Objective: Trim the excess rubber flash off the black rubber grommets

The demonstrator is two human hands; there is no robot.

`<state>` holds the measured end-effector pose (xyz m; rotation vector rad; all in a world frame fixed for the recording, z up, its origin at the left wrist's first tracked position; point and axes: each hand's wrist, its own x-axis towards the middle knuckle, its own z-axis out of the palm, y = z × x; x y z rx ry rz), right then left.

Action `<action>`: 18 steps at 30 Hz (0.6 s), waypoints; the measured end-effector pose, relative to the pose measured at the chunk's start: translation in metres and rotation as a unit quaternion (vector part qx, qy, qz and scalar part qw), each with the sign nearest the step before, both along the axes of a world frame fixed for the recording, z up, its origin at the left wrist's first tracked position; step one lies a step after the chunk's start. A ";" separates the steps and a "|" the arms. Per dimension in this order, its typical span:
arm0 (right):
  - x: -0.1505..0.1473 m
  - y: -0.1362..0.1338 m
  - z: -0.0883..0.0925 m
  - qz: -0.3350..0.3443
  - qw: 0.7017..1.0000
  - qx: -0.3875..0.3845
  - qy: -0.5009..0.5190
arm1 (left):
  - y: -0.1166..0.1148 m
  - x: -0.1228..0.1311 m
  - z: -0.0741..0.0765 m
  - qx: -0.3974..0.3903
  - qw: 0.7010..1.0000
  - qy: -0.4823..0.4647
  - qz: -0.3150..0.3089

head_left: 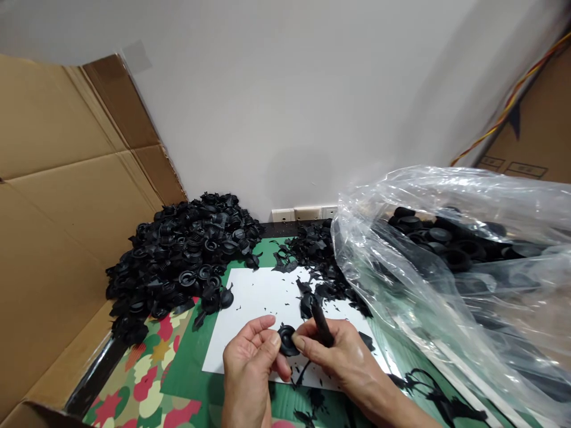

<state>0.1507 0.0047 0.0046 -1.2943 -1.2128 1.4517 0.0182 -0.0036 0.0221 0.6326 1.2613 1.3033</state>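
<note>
Now at the left hand (pixel 250 359): pinching a small round black rubber part (pixel 285 340) by its rim, thumb and fingertips closed on it.
Right hand (pixel 345 356): wrapped round a slim black stick-like tool (pixel 322 324), fingers pressed together on the shaft, forefinger tip touching the part; no view of the working end behind the fingers.
Whereabouts of the part: between both hands, just above the near edge of the white paper sheet (pixel 261 294) on the green table (pixel 190 362).
Step in hand, by the look of it: trimming thin flash off the part's edge.
Grip: hold by the rim only, firmly enough to stop slipping, lightly enough not to squash soft rubber out of round.
Turning: rotate the part with the left fingertips rather than swinging the tool; work one small arc at a time.
Stroke: short, shallow, directed away from the left thumb, which sits very close to the tool.
Black rubber shavings (pixel 328 279): scattered over the far right of the sheet; best to stay above the paper and drop new scraps there.
Heap of black ribbed rubber parts (pixel 178 255): far left, against the brown cardboard panel (pixel 57 208), well apart from the hands.
Clear plastic bag (pixel 446 267): on the right, holding more round black parts, near the right forearm; worth minding the elbow.
</note>
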 end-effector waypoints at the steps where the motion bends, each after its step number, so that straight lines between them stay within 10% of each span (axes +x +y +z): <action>1: 0.001 0.001 0.000 0.004 1.000 -0.001 0.000 | 0.000 0.000 0.000 0.002 1.000 0.002 -0.002; 10: 0.002 -0.001 0.004 0.023 0.981 0.137 -0.138 | -0.001 -0.002 -0.004 0.035 0.997 0.062 -0.033; 18: 0.003 -0.004 -0.003 0.035 0.717 0.536 -0.444 | 0.005 -0.003 -0.013 0.075 0.990 0.094 -0.072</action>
